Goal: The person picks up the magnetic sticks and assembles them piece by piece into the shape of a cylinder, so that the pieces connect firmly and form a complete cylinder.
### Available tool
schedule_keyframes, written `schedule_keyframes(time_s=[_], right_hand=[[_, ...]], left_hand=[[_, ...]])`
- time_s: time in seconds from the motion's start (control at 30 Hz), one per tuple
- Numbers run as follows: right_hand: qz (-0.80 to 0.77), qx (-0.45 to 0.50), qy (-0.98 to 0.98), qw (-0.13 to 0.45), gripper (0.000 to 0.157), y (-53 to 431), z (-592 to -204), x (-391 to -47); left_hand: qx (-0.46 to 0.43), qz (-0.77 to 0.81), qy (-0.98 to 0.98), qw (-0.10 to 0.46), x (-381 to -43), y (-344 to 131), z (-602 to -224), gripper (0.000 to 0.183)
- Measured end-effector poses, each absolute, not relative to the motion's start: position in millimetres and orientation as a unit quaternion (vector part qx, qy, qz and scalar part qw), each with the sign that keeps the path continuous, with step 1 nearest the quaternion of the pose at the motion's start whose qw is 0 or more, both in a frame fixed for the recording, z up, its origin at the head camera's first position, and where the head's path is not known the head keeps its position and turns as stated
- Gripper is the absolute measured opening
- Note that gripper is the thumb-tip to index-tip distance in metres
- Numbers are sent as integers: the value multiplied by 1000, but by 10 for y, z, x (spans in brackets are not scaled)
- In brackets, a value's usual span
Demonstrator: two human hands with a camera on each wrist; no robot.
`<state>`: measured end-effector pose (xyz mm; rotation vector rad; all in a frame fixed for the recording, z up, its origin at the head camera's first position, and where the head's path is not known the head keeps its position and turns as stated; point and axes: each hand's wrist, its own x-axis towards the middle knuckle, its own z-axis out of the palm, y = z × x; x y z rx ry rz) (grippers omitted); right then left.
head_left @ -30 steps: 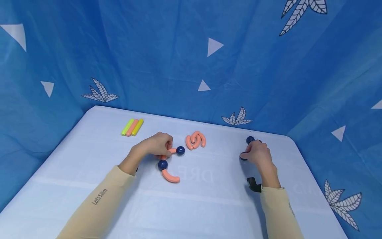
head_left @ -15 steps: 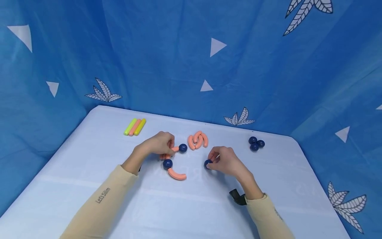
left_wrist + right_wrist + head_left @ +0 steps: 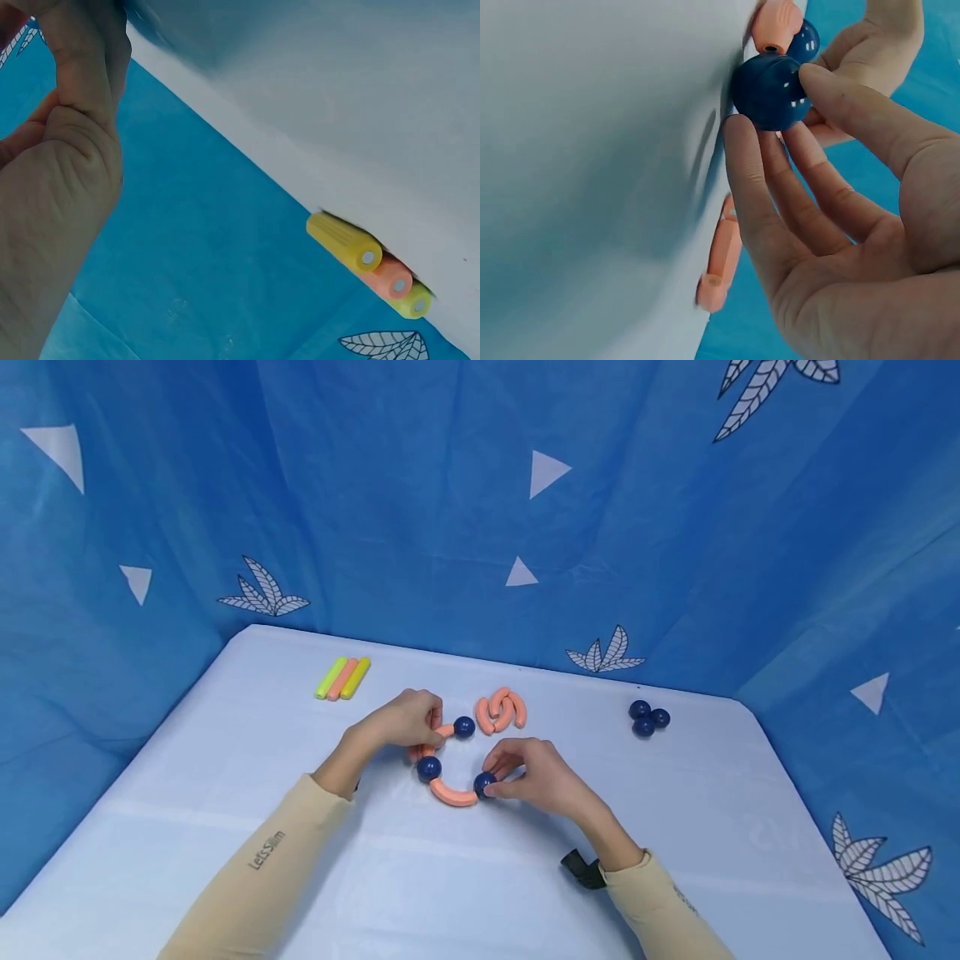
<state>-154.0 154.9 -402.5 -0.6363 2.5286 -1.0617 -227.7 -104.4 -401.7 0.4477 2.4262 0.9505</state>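
Observation:
In the head view my right hand [image 3: 536, 777] pinches a dark blue ball [image 3: 485, 785] between thumb and fingers. The ball sits right at the end of a curved orange rod [image 3: 454, 795]; the right wrist view shows the same ball [image 3: 765, 94] close against an orange rod [image 3: 775, 28]. That rod's other end meets a second blue ball [image 3: 429, 768]. Further along this chain, my left hand [image 3: 408, 718] grips an orange curved rod [image 3: 446, 731], partly hidden by the fingers. A third blue ball [image 3: 464, 727] caps the rod's far end.
Several loose curved orange rods [image 3: 504, 715] lie just behind the chain. Three blue balls [image 3: 643, 727] are grouped at the right. Straight yellow [image 3: 356, 678], orange and lime sticks lie at the back left. A blue curtain [image 3: 420, 510] rises behind the white table [image 3: 360, 893].
The right hand has carried a blue ball from the group at the right leftward to the free end of the curved orange rod. The left hand keeps its grip on the chain.

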Motion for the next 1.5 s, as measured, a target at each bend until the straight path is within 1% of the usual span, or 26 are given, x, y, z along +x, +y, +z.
schedule_keyframes(time_s=[0.33, 0.53, 0.63, 0.73, 0.87, 1.0, 1.1, 1.2, 1.33, 1.43, 1.5], right_hand=[[-368, -265, 871, 190, 22, 1541, -4034, -1545], [-366, -270, 871, 188, 18, 1534, -4049, -1541], [-361, -254, 881, 168, 12, 1534, -4057, -1546], [-357, -216, 899, 131, 9, 1527, -4041, -1566], [-342, -164, 923, 65, 13, 1463, -3986, -1693], [-309, -169, 936, 15, 19, 1274, -3989, -1956], [-272, -176, 946, 4, 20, 1130, -4031, -2112], [-238, -166, 957, -1, 22, 1054, -4071, -2184], [-212, -155, 965, -20, 24, 1022, -4115, -2211], [-218, -157, 962, -36, 19, 1036, -4120, -2187], [-241, -148, 959, -35, 17, 1070, -4097, -2138]], left_hand=[[165, 339, 893, 244, -2273, -1053, -4004, 19], [180, 322, 898, 240, -2258, -1058, -3992, 19], [189, 324, 896, 239, -2248, -1063, -3988, 18], [193, 329, 893, 239, -2243, -1074, -4000, 19], [201, 333, 889, 242, -2250, -1088, -4011, 20], [205, 335, 886, 246, -2256, -1099, -4002, 20], [202, 338, 883, 254, -2248, -1098, -4000, 20], [203, 339, 881, 260, -2242, -1093, -3992, 20], [205, 332, 882, 264, -2259, -1098, -3974, 19], [201, 323, 886, 267, -2276, -1118, -3966, 19], [196, 321, 887, 269, -2288, -1138, -3960, 18]])
